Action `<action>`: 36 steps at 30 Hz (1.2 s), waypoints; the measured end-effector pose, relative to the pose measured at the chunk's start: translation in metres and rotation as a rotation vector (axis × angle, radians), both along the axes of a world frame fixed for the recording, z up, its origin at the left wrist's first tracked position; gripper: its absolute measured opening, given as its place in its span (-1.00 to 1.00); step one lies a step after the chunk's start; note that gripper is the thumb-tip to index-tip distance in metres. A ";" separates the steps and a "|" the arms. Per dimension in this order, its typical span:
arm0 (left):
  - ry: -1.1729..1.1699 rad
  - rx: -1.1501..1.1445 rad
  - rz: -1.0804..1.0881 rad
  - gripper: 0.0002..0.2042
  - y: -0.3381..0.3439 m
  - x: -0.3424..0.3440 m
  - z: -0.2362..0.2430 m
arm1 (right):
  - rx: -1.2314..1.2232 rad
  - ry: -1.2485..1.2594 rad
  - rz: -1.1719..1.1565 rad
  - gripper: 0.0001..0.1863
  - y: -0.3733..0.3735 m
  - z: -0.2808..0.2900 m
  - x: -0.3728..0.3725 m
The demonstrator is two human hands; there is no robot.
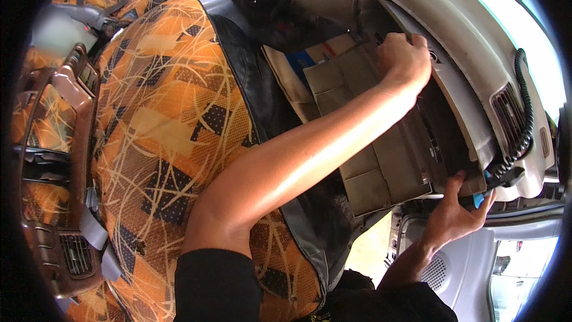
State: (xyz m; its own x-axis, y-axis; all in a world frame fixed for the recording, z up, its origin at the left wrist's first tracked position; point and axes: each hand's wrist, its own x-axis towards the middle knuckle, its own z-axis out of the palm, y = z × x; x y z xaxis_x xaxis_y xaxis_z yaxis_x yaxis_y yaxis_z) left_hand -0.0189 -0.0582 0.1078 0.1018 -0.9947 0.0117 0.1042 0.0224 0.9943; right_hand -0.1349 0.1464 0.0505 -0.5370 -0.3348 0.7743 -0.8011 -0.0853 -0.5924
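Both my arms reach to the dashboard of a vehicle cabin. My left hand (405, 59) is closed, its fingers curled round the upper end of a long grey dashboard panel (456, 92); the fingertips are partly hidden. At the panel's lower end my right hand (459, 217) grips the corner, thumb on the near face and fingers behind. A small blue piece (478, 200) shows between those fingers; its kind cannot be made out. Between the hands lies a dark open recess (444, 125), and a brown creased board (369, 167) sits beside it.
An orange patterned seat (173, 101) fills the left, with a brown trim frame with air vents (74, 95) lying on it. Cardboard (286, 77) lies in the footwell. A coiled black cord (524, 101) hangs along the dashboard. The door with a speaker grille (436, 271) is at lower right.
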 end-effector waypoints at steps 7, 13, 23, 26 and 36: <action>0.007 0.017 0.014 -0.69 0.008 -0.001 0.003 | 0.043 0.078 -0.172 -0.38 0.002 -0.010 -0.012; -0.091 0.037 0.010 -0.69 0.001 0.007 -0.001 | 0.173 0.203 -0.336 -0.43 0.006 -0.030 0.002; 0.063 -0.056 0.005 -0.74 -0.015 -0.001 -0.008 | 0.006 -0.113 -0.097 -0.52 -0.005 -0.015 0.013; 0.079 -0.179 -0.017 -0.70 -0.023 0.005 -0.016 | 0.092 0.151 -0.239 -0.45 0.000 -0.022 0.017; 0.161 -0.113 0.168 -0.60 0.001 -0.026 -0.033 | 0.126 0.186 -0.136 -0.44 0.002 -0.023 0.000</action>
